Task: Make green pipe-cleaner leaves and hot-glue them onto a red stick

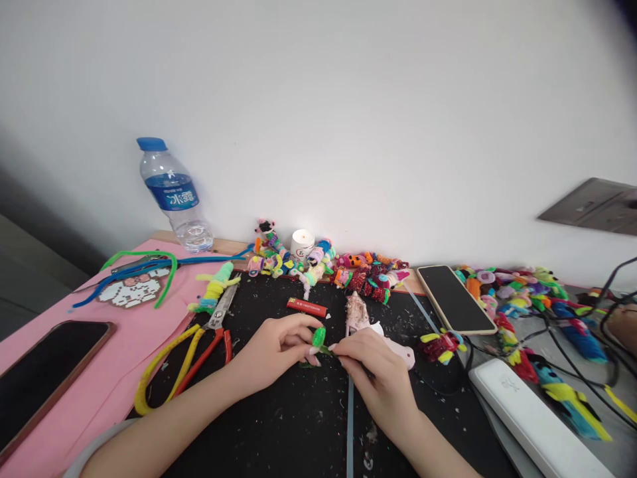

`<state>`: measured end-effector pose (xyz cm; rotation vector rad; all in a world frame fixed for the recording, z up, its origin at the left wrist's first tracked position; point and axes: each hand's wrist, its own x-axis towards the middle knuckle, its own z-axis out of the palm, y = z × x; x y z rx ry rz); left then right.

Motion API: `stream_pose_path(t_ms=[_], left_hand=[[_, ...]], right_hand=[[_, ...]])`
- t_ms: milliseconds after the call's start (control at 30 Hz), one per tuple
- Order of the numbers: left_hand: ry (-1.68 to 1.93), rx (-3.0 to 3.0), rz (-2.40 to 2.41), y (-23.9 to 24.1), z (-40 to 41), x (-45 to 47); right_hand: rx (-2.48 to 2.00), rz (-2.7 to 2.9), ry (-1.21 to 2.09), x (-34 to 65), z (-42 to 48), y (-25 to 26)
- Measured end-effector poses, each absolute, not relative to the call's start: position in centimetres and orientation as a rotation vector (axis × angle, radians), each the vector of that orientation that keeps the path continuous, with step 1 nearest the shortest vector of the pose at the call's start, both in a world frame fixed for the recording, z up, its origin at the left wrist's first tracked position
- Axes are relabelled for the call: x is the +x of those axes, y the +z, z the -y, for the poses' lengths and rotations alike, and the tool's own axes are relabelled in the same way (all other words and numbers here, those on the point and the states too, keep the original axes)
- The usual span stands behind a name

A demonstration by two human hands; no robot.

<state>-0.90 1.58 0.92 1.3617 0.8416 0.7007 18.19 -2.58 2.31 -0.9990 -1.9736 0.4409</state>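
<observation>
Between my hands is a green pipe cleaner (pixel 319 336), wound into a small coil at its top with a short tail. My left hand (pixel 271 348) is closed, pinching the coil's base between thumb and fingers. From the other side, my right hand (pixel 377 373) is closed too, its thumb and index fingertips pinching the tail. A pink hot glue gun (pixel 401 352) with a stained nozzle lies behind my right hand, partly hidden by it. Just beyond my left hand lies a red lighter (pixel 307 307).
Left are yellow-and-red-handled scissors (pixel 192 355), a phone (pixel 54 378), loose pipe cleaners (pixel 172 261) and a water bottle (pixel 172 192). Several pipe-cleaner figures (pixel 358 272) and a paper cup (pixel 302 245) line the wall. Right are another phone (pixel 455 299), a white power bank (pixel 532 418) and black cables.
</observation>
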Motion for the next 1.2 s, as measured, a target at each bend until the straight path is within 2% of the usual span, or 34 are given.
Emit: stream_pose_path(t_ms=[733,1200], left_hand=[[0.606,1.430,-0.763,1.09,-1.03,-0.87],[0.651,1.435,-0.819,0.97,-1.11,-0.73]], right_hand=[[-1.063,1.972,0.444,18.00,2.63,1.87],[-1.132,1.960,0.278,17.80,3.01,1.50]])
